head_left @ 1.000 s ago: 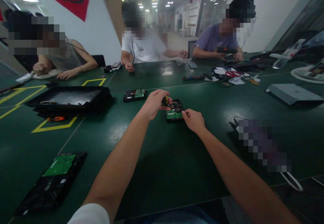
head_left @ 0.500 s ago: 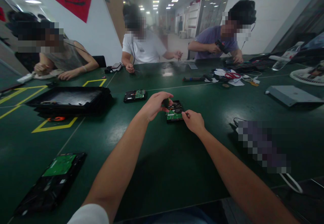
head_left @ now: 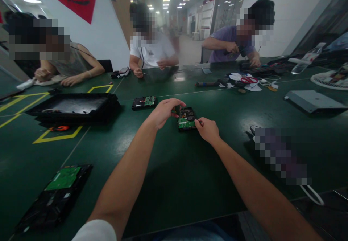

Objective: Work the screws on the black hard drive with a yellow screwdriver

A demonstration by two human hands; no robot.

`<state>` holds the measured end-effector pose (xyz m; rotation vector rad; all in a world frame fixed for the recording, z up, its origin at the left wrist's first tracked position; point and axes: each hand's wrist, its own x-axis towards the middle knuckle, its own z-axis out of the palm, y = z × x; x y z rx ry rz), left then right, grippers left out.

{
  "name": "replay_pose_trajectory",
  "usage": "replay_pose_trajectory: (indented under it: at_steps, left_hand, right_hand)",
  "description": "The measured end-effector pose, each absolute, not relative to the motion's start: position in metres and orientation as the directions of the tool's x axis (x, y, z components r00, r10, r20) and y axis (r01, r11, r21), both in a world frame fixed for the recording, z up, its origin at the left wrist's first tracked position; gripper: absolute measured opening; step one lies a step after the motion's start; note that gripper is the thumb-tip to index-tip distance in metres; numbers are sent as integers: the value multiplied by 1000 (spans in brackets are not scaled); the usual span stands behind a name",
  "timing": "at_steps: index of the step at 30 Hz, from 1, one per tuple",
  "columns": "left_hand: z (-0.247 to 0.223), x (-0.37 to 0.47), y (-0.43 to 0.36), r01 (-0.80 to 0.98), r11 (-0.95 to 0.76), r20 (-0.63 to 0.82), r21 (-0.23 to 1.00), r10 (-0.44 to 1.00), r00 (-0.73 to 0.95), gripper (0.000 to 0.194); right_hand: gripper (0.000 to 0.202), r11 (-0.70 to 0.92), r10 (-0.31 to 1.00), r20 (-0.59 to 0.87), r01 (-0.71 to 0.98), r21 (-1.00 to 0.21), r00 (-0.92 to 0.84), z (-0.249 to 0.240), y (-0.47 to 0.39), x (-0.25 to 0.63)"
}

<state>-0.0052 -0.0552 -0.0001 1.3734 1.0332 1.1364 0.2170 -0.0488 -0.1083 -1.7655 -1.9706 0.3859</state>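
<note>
A small hard drive (head_left: 186, 124) with a green circuit board and a dark metal body lies on the table in front of me. At its far left corner my left hand (head_left: 165, 113) is curled, thumb by the left edge and fingers over the far side. A dark patch between those fingers is hard to make out. My right hand (head_left: 208, 130) is pinched closed at the drive's right edge; whatever sits between its fingertips is too small to name.
Another hard drive (head_left: 144, 102) lies left of my hands, and a larger black device with a green board (head_left: 63, 178) is near left. Stacked black trays (head_left: 40, 108) stand left. At right are a grey metal box (head_left: 312, 100) and a blurred pouch (head_left: 280, 154). Several people sit opposite.
My hands stay at the hard drive with hardly any movement; the view shifts slightly. Across the table, the hand of the person in white has moved left, closer to the body.
</note>
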Motion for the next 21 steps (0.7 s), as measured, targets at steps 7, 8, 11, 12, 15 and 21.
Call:
replay_pose_trajectory:
  at_steps: [7,8,11,12,15,21]
  left_hand:
    - [-3,-2,-55,-184,67,-24,981,974,227,24]
    - [-4,-2,-54,-204,72,-27,976,976,217,23]
    - [-7,-5,-50,-191,40,0,981,979,206,21]
    - [-7,-7,-50,-162,13,20,987,980,200,21]
    - [-6,-10,-49,-77,-54,66,996,985,158,23]
    - [-3,-10,-52,-99,-18,38,995,980,196,24]
  right_hand:
    - [35,152,983,168,856,-494,-77,-109,-49,217]
    - [35,154,982,174,857,-492,-77,-109,-49,217]
    - [36,163,981,174,852,-498,-86,-111,-48,217]
    - [36,163,981,172,851,-500,-87,-111,-48,217]
    - [38,161,982,166,848,-506,-88,-111,-48,218]
    - [36,147,985,155,844,-516,-77,-108,-50,217]
